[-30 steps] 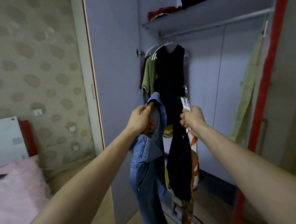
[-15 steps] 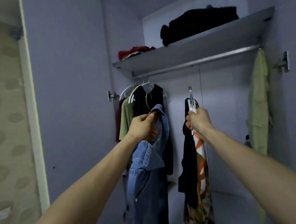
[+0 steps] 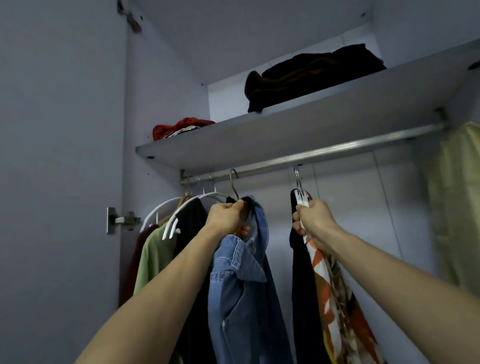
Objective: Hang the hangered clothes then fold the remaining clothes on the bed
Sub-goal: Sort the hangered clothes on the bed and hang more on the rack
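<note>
Left hand [image 3: 227, 216] gripped denim shirt [image 3: 241, 295] hanger | right hand [image 3: 313, 218] gripped patterned garment [image 3: 338, 303] hangers | hooks at rail [image 3: 344, 148], unreleased | folding pending

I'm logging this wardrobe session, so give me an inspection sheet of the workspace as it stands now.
Surface: metal rail under the shelf.
Job's things: denim shirt; black garment with orange patterned garment; their hooks reach the rail.
Clutter: black pile and red cloth on the shelf.
Grippers: left hand grips the denim shirt's hanger; right hand grips the white hangers.
Cables: nothing seen.
Surroundings: hung green shirt, pale yellow garment, door hinge.
</note>
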`<state>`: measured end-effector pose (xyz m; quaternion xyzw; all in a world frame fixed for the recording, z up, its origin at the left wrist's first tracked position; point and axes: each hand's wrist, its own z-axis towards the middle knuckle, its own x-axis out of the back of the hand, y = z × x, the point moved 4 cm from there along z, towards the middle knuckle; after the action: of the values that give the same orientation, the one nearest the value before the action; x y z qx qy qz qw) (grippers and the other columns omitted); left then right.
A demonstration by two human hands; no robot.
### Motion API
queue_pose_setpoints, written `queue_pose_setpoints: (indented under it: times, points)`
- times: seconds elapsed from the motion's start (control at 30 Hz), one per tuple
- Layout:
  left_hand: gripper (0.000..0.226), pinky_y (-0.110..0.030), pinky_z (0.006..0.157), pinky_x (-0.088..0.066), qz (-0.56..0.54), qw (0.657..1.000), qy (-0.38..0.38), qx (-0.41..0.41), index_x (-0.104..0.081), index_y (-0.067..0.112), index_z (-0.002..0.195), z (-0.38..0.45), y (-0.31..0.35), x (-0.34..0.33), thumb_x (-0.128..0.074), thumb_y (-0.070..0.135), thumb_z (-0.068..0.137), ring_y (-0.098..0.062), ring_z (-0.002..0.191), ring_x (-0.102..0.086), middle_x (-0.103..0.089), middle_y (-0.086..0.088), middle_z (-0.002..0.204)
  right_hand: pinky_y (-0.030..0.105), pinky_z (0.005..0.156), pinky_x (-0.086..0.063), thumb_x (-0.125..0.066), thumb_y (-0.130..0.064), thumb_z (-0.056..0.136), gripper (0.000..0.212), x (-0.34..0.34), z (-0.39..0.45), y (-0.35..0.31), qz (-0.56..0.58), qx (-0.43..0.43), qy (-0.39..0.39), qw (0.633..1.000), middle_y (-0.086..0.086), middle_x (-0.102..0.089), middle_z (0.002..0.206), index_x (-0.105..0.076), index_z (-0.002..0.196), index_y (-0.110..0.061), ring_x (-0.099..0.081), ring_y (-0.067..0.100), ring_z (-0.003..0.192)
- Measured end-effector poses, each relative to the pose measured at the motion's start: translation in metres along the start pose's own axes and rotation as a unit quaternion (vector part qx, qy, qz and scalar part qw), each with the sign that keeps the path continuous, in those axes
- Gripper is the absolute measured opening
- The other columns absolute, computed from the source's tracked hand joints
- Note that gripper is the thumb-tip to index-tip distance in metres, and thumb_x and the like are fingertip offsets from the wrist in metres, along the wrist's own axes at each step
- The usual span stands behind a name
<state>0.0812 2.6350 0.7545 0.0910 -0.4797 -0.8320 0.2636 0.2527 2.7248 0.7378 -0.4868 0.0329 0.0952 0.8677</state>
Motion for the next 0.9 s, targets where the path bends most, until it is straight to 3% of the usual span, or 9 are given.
queue_pose_setpoints:
  times: [0.1,0.23,0.37,0.53,0.63,0.73,0.8,0.9]
  points:
    - [0.035,-0.025,0.042,-0.049,-0.009,1.0,0.013,0.005,-0.058,-0.009,0.103,0.058,-0.013,-0.001,-0.049,0.026,0.101,-0.021,0.04,-0.056,-0.059,-0.019,0.065,0.021,0.033,-0.028,-0.033,0.005,0.094,0.025,-0.021,0.054,0.003,-0.022,0.02,-0.004,1.0,0.009,-0.047,0.068,-0.046,0.11,-0.008,-0.041,0.016,0.044]
    - [0.034,-0.029,0.048,-0.051,-0.01,1.0,0.023,-0.008,-0.057,-0.003,0.084,0.125,-0.021,0.004,-0.049,0.026,0.1,-0.023,0.041,-0.056,-0.059,-0.019,0.062,0.024,0.038,-0.028,-0.033,0.004,0.095,0.017,-0.045,0.104,0.005,-0.062,0.025,-0.008,0.998,0.01,-0.047,0.068,-0.045,0.088,-0.005,-0.041,0.016,0.045]
    - [0.034,-0.024,0.038,-0.048,-0.027,0.999,0.015,-0.038,-0.053,0.001,0.074,0.185,-0.022,0.004,-0.051,0.023,0.1,-0.019,0.033,-0.053,-0.055,-0.018,0.068,0.021,0.033,-0.028,-0.035,0.002,0.095,0.014,-0.064,0.147,0.016,-0.068,0.039,0.003,0.997,0.01,-0.05,0.069,-0.046,0.103,0.0,-0.042,0.016,0.044]
    - [0.031,-0.026,0.044,-0.049,0.01,0.997,-0.026,-0.074,-0.054,0.002,0.081,0.241,-0.025,-0.004,-0.051,0.026,0.1,-0.021,0.037,-0.055,-0.054,-0.02,0.079,0.02,0.033,-0.028,-0.034,0.003,0.094,0.017,-0.08,0.175,0.027,-0.082,0.061,0.027,0.994,0.011,-0.05,0.07,-0.048,0.104,0.002,-0.042,0.016,0.045]
    - [0.034,-0.029,0.048,-0.053,0.024,0.995,-0.036,-0.087,-0.053,0.003,0.074,0.267,-0.029,-0.01,-0.052,0.026,0.099,-0.025,0.048,-0.057,-0.057,-0.02,0.08,0.02,0.033,-0.029,-0.033,0.002,0.096,0.017,-0.086,0.19,0.033,-0.082,0.059,0.037,0.994,0.01,-0.049,0.07,-0.048,0.105,0.001,-0.041,0.015,0.046]
    - [0.035,-0.046,0.076,-0.058,0.035,0.995,-0.03,-0.092,-0.052,0.001,0.073,0.294,-0.03,-0.016,-0.054,0.028,0.097,-0.035,0.071,-0.065,-0.063,-0.024,0.088,0.021,0.034,-0.029,-0.033,0.001,0.096,0.014,-0.086,0.202,0.039,-0.091,0.062,0.051,0.993,0.009,-0.049,0.068,-0.047,0.101,-0.001,-0.041,0.014,0.044]
    - [0.036,-0.053,0.085,-0.055,0.036,0.995,-0.028,-0.083,-0.054,-0.003,0.082,0.312,-0.034,-0.019,-0.057,0.031,0.094,-0.042,0.088,-0.067,-0.066,-0.028,0.1,0.022,0.036,-0.028,-0.034,0.0,0.096,0.012,-0.083,0.208,0.041,-0.096,0.065,0.054,0.992,0.009,-0.05,0.067,-0.046,0.099,-0.003,-0.041,0.014,0.042]
    - [0.04,-0.054,0.085,-0.054,0.032,0.996,-0.024,-0.076,-0.056,-0.01,0.098,0.32,-0.04,-0.024,-0.057,0.03,0.094,-0.043,0.092,-0.066,-0.064,-0.027,0.1,0.023,0.039,-0.027,-0.036,-0.003,0.097,0.009,-0.076,0.216,0.046,-0.097,0.066,0.057,0.991,0.008,-0.05,0.066,-0.045,0.095,-0.005,-0.042,0.013,0.04]
